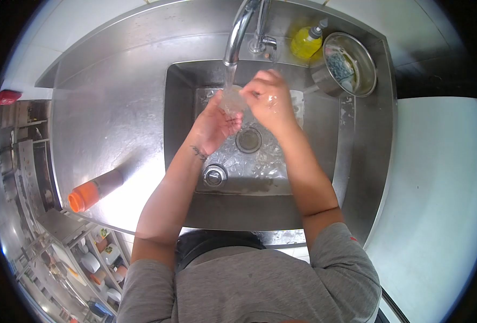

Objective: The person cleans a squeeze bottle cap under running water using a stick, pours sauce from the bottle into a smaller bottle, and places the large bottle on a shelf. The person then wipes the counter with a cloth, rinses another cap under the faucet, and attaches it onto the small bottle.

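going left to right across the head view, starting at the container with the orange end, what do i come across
container with an orange end → left hand → right hand → pump bottle of yellow liquid → metal pot → white surface

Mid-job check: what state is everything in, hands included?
Faucet: running
Clear item: wet, under the stream
Left hand: palm up, holding the clear item
Right hand: blurred, at the item's edge
Sink: wet
Soap bottle: upright, pump fitted
Metal pot: uncovered, sponge inside
Orange-topped bottle: upright; open or closed unclear
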